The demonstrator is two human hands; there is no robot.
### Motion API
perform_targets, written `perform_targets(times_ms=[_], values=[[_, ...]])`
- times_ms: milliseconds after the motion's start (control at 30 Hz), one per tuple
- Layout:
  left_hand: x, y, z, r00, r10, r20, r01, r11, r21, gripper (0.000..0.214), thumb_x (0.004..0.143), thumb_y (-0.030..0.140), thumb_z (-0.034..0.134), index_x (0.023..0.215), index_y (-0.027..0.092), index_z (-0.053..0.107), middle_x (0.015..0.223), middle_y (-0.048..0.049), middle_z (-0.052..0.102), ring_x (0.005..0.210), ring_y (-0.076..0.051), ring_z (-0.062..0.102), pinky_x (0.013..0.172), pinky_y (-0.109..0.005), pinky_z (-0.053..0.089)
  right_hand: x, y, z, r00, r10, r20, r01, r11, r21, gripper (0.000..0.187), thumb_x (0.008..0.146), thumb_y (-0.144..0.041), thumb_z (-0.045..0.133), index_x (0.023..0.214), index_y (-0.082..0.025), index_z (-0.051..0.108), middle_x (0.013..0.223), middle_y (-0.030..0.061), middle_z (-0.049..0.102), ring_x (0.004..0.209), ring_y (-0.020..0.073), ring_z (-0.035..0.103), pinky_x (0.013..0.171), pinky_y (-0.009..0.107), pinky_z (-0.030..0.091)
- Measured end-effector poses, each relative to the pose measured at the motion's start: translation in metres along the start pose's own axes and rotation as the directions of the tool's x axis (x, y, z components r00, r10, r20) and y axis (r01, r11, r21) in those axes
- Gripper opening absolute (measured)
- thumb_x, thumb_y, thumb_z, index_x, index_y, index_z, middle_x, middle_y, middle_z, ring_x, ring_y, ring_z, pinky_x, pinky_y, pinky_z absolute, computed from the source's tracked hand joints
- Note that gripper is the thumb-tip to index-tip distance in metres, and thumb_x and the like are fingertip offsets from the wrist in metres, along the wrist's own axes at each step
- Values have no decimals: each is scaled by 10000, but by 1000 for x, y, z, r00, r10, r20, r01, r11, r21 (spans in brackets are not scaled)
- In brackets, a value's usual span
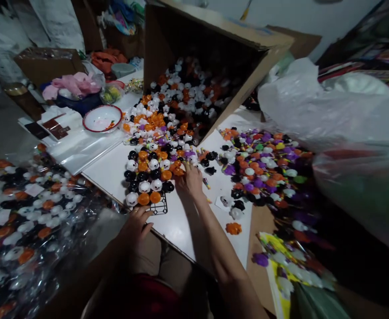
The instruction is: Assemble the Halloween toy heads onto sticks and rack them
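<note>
A black plastic grid (160, 207) lies near the table's front edge, mostly covered by rows of small white skull, orange pumpkin and black figures. At its near left corner rests my left hand (140, 220), its thumb and fingers apart, touching the edge by a white skull figure (131, 199). My right hand (192, 180) is at the right side of the rows, fingers bent and closed at an orange pumpkin figure (177, 168). Its fingertips are partly hidden. A loose heap of mixed figures (154, 119) lies just beyond the rows.
A large cardboard box (210, 26) lies open towards me, spilling figures. To the right is a pile of colourful figures (264, 164), with plastic bags (330, 102) beyond. A red-rimmed bowl (97, 118) and clear sleeves (81, 150) sit left. Bagged figures (31, 221) lie lower left.
</note>
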State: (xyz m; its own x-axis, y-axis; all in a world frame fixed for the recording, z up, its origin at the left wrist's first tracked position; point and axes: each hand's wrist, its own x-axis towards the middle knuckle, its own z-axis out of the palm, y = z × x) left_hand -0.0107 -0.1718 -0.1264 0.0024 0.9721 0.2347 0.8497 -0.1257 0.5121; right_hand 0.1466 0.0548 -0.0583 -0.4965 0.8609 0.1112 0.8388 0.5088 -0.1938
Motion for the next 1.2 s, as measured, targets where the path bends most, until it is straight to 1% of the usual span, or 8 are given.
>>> perform_targets(times_ms=[167,533,700,800,933,1033,1100,1200], values=[[11,-10,-4,1000,10,28,-9,1000,-18,285,845,224,535,1105,186,646,1191,-134,648,1127,-279,613,969,-454,501,0,0,-5,996,58,63,-55,998,-42,278,926,-230,455,1114,-153,645,1076,147,675,1043,282,542,862,361,339],[63,-33,-10,996,74,46,-72,996,-52,264,891,307,482,1024,178,669,1099,-108,667,1043,-239,633,937,-409,503,-76,29,-16,994,101,31,-100,994,-33,374,998,-368,385,986,-150,688,1094,140,669,1065,259,542,947,398,306],[53,1,-3,987,162,-8,-161,984,74,239,906,246,469,1020,164,663,1078,-129,684,1065,-263,617,992,-450,479,-61,12,-13,997,68,-22,-69,997,-25,436,947,-414,494,1267,-124,556,1179,171,629,1113,290,516,976,411,300],[51,36,10,973,223,-64,-224,975,3,251,927,203,435,1065,165,642,1029,-112,693,1059,-234,622,1009,-409,479,-42,1,-17,999,5,44,-4,1000,-10,463,943,-349,495,1351,-132,483,1171,167,631,1087,289,542,960,400,324],[70,67,21,981,0,-192,-34,985,-170,369,933,205,410,1279,138,519,1203,-160,613,1008,-207,631,893,-347,538,-53,11,-41,997,-2,78,-9,990,139,350,927,-262,488,1246,-149,573,1091,139,667,1029,260,585,958,382,355],[89,78,22,990,-68,-127,29,956,-292,395,881,207,468,1267,157,536,1262,-155,575,970,-198,629,837,-330,542,-86,31,-64,969,-155,192,40,867,497,337,859,-306,601,1178,-204,629,1034,61,692,923,209,616,869,321,430],[96,82,24,999,-55,0,50,924,-380,275,834,210,505,1073,171,636,1080,-109,649,886,-188,636,792,-321,540,-101,43,-73,933,-231,276,-36,702,711,349,834,-390,635,1131,-208,658,944,28,704,835,179,623,785,290,463],[95,82,26,948,-226,222,313,775,-549,186,792,305,573,887,166,651,726,-25,634,628,-140,597,584,-260,514,-94,62,-72,937,-165,307,-175,539,824,468,843,-493,598,1189,-180,633,874,30,709,765,160,628,708,271,477]])
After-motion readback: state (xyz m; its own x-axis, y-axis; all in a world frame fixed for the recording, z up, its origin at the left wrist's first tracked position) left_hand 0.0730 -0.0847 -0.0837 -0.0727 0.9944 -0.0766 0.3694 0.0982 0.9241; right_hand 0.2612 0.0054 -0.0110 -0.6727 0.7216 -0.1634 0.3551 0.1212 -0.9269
